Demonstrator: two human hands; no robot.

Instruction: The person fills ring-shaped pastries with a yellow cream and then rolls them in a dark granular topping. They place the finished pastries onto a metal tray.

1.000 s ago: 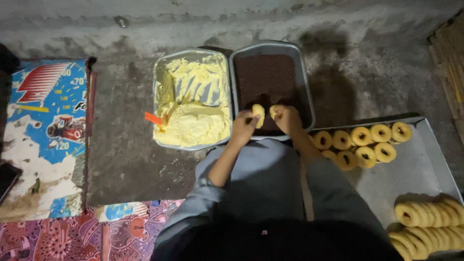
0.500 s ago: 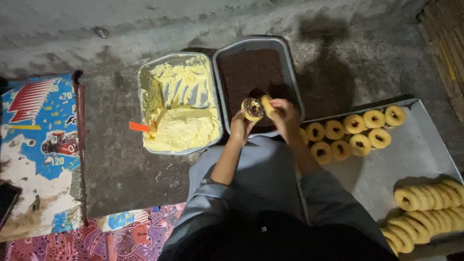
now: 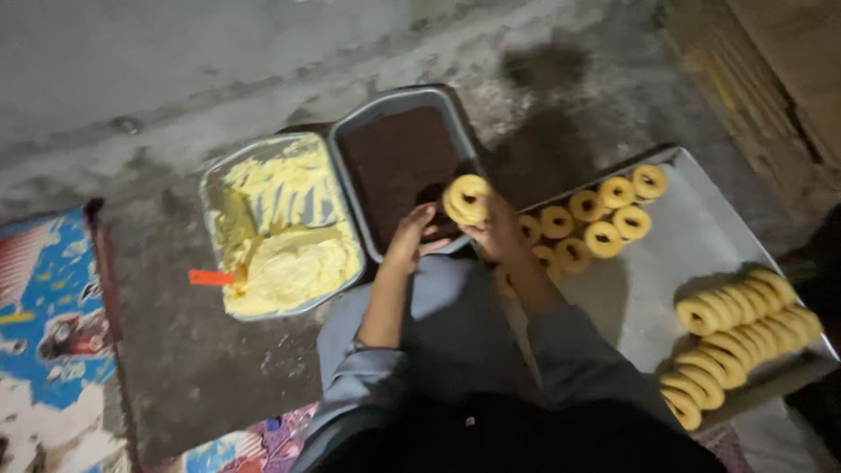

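1. Your right hand (image 3: 498, 235) grips a ring-shaped doughnut (image 3: 466, 198), fingers closed on its lower edge, and holds it up on its side over the near right corner of the chocolate tray (image 3: 399, 162).
2. Your left hand (image 3: 412, 235) sits just beside the right one, at the near rim of that tray, fingers curled loosely; you cannot tell from here whether it holds anything, and it does not seem to touch the doughnut.
3. The chocolate tray is a grey metal pan filled with dark brown topping, lying on the concrete floor (image 3: 175, 368) in front of your knees.
4. Touching its left side is a second metal pan, the cream tray (image 3: 279, 223), holding pale yellow cream with an orange-handled spatula (image 3: 213, 278) stuck in at its near left edge.
5. To your right lies a large flat metal sheet (image 3: 666, 254). A cluster of finished doughnuts (image 3: 604, 215) sits at its far end, near your right hand.
6. A row of plain doughnuts (image 3: 740, 328), leaning on edge against each other, runs along its right and near edges.
7. A colourful printed mat (image 3: 48, 307) lies on the floor at your far left.
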